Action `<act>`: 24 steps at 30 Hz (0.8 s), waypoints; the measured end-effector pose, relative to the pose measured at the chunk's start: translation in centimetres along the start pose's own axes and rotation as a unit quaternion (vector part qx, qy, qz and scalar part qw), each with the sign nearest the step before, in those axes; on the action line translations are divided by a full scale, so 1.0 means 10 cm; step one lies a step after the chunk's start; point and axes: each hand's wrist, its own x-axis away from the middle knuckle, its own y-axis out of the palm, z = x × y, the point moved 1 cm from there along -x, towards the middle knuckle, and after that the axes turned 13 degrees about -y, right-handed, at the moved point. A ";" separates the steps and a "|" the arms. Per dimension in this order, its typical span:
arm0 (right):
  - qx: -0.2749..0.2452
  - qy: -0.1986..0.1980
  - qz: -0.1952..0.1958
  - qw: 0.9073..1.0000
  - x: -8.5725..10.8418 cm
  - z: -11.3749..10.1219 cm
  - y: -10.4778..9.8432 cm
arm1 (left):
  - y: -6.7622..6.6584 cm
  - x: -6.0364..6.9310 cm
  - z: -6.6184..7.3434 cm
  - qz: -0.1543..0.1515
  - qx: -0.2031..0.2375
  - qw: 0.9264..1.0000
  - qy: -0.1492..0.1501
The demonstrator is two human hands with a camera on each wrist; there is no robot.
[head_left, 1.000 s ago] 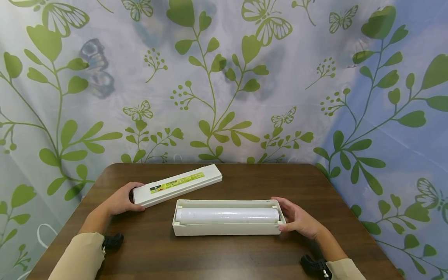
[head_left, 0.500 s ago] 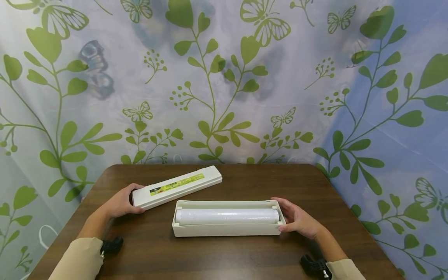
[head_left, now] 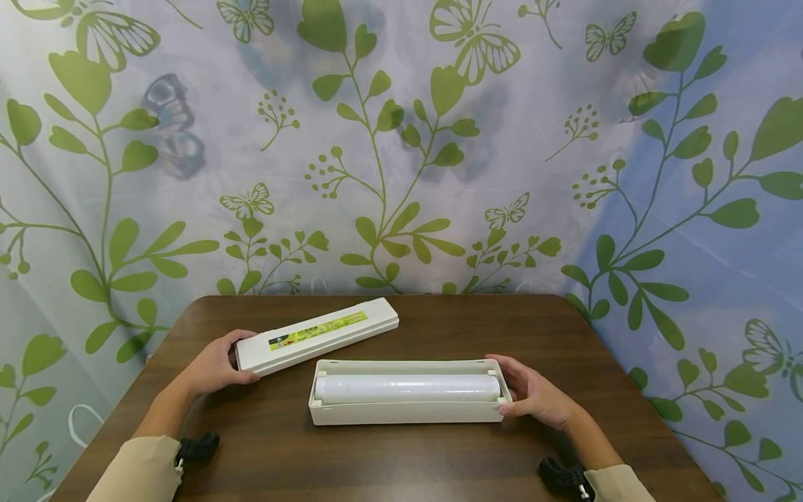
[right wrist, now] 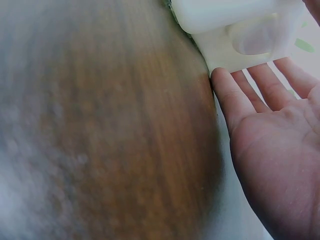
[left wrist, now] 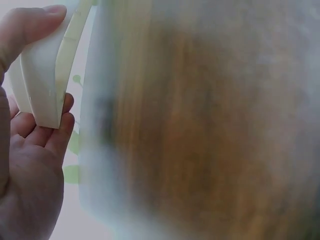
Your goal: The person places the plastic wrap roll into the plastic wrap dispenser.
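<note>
A white lid [head_left: 370, 317] with a yellow-green label lies slantwise at the left of the table. My left hand [head_left: 215, 362] grips its left end, thumb on the near side and fingers on the far side; the left wrist view shows the lid's end [left wrist: 44, 80] between thumb and fingers. Nearer to me sits a long off-white cling film box [head_left: 401, 414], its top uncovered. Inside it a white roll of cling film [head_left: 408, 385] lies lengthwise. My right hand [head_left: 534, 396] holds the box's right end, thumb at the front corner, fingertips at the back.
Both things are on a brown wooden table [head_left: 452, 460] with rounded far corners. Behind it hangs a curtain [head_left: 401, 174] printed with green leaves and butterflies. Black straps [head_left: 199, 447] circle both wrists.
The lid's left end has come very slightly towards me with my left hand, and my left forearm has lowered a little. Right hand and box hold still.
</note>
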 end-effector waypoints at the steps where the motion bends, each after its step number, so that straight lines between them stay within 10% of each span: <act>1: 0.000 -0.001 0.000 1.000 0.00 0.00 0.00 | 0.00 0.00 0.00 0.002 0.001 1.000 0.000; 24: -0.003 -0.001 0.000 1.000 0.00 0.02 0.00 | 0.02 0.07 0.00 0.053 0.002 0.999 -0.010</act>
